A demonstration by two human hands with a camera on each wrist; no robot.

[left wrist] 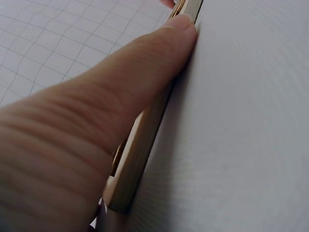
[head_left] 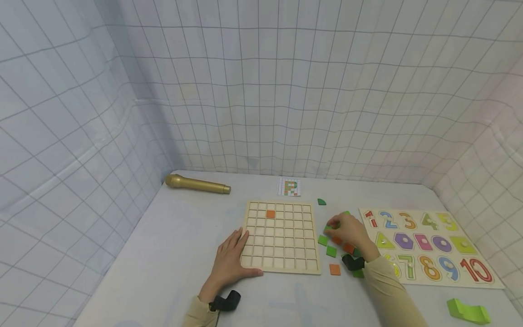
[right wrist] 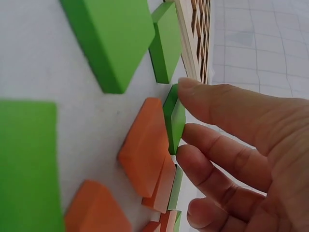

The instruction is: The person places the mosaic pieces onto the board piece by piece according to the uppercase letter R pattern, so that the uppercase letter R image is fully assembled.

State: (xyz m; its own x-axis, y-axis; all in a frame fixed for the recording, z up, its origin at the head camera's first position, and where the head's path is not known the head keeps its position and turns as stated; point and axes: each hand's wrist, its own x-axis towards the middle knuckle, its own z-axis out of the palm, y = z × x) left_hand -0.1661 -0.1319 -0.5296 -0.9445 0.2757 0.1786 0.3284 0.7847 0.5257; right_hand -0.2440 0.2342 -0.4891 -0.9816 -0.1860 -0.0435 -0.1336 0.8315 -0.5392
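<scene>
A wooden grid board (head_left: 282, 245) lies flat, with one orange tile (head_left: 271, 214) in a cell of its upper part. My left hand (head_left: 230, 261) rests on the board's near left corner, fingers along the left side and thumb along the near edge. In the left wrist view the thumb (left wrist: 140, 63) lies over the board's rim (left wrist: 140, 159). To the right of the board, my right hand (head_left: 349, 230) pinches a green tile (right wrist: 175, 121) between thumb and fingertips. Loose green and orange tiles (right wrist: 145, 150) surround it, some partly hidden under the hand.
At the back stands a small pattern card (head_left: 289, 187), with a green quarter-round piece (head_left: 322, 201) to its right. A gold microphone (head_left: 198, 184) lies back left. A number and shape puzzle (head_left: 433, 247) covers the right side, near a bright green curved block (head_left: 468, 311).
</scene>
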